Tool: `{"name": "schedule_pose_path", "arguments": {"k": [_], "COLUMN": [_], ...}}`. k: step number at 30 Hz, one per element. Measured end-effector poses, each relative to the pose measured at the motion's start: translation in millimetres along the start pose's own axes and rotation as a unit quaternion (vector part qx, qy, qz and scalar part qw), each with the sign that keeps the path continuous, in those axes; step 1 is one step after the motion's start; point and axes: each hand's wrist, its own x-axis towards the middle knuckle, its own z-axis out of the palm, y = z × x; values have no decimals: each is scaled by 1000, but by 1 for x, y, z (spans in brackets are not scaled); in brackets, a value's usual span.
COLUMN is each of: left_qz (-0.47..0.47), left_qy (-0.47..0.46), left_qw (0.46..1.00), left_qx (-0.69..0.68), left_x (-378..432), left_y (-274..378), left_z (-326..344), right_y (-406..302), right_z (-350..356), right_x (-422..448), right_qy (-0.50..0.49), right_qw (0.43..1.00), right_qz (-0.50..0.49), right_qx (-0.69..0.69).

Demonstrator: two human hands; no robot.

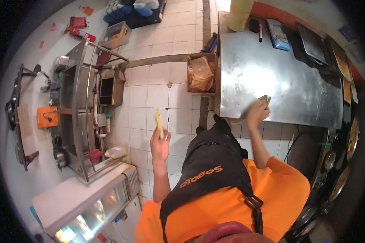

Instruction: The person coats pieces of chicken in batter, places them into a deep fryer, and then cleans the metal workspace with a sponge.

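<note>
My left hand [160, 145] is raised over the tiled floor, out to the left of my body. Between its thumb and fingers stands a narrow, pale yellow-green piece [158, 120] with an uneven surface; its exact kind is unclear. On the other side, my right hand [258, 111] is at the near edge of a stainless steel table [246, 60]. It grips a greenish cloth or pad [264, 98], mostly covered by the fingers and partly blurred. The pad appears to rest against the tabletop.
A box with brown paper or plastic [200, 73] adjoins the table's left side. A yellow cylindrical container [240, 15], a blue packet [278, 35] and a dark flat panel [311, 42] line its far side. Leftward are a steel sink stand [85, 115] and a lit display cooler [88, 206].
</note>
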Motion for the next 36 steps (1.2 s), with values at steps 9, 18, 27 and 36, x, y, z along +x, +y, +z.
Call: {"name": "schedule_pose_path", "arguments": {"k": [9,18,27,36], "left_qz": [-27,-188,-181,-129], "left_qy": [-112,-287,-445,-478], "left_qw": [978,880,787,784], "left_qx": [175,330,387,375], "left_x": [56,155,183,176], "left_y": [-52,-198,-363,-358], "left_z": [180,390,676,629], "right_y": [-114,80,230,187], "right_z": [54,-72,-145,-129], "right_x": [77,148,66,97], "right_qy": [-155,-16,177,126], "right_qw": [903,919,910,879], "right_qz": [-120,132,293,291], "right_qx": [382,372,235,357]}}
